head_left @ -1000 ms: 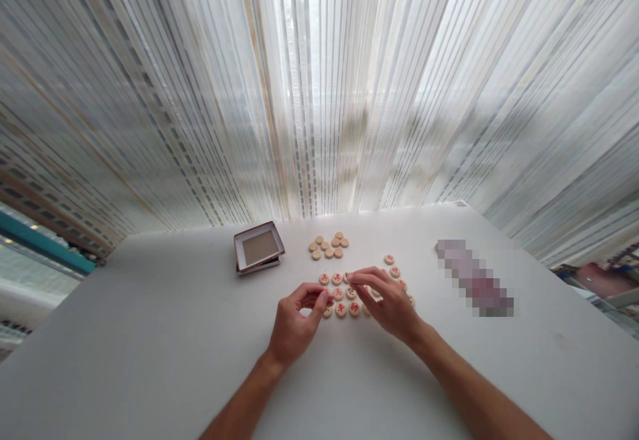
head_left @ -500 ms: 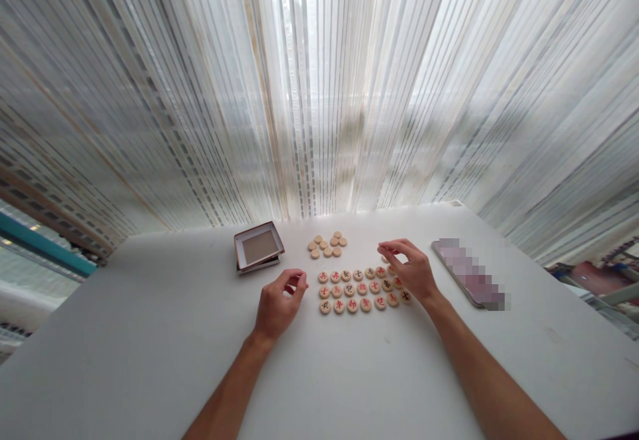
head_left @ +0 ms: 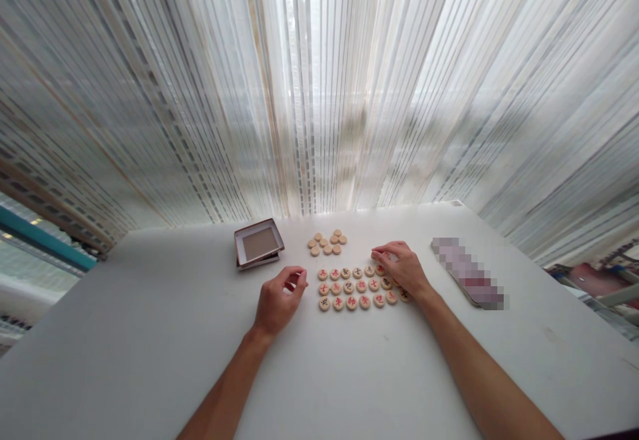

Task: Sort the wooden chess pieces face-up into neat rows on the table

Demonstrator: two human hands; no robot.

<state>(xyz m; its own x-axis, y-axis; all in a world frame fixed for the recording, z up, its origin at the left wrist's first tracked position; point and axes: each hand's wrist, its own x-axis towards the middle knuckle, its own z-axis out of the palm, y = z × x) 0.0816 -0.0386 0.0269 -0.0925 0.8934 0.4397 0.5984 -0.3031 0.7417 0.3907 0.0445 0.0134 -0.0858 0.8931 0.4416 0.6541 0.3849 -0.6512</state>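
Note:
Wooden Chinese chess pieces (head_left: 351, 302) with red and black characters lie face up in three rows on the white table (head_left: 319, 373). Over the right end of the rows is my right hand (head_left: 402, 268), its fingertips closed on a Chinese chess piece (head_left: 374, 257) just beyond the back row. The hand covers some of the pieces there. My left hand (head_left: 280, 300) rests left of the rows, thumb and forefinger pinched together, with nothing visible between them. Beyond the rows, a loose cluster of blank-side-up pieces (head_left: 327, 249) sits on the table.
An open shallow box (head_left: 239, 253) stands at the back left, one part stacked askew on the other. At right lies a flat, long object (head_left: 466, 273), blurred by pixelation. Striped sheer curtains (head_left: 319, 127) hang behind the table's far edge.
My right hand has moved slightly left and down, bringing the piece at its fingertips closer to the back row. My left hand stays in nearly the same place.

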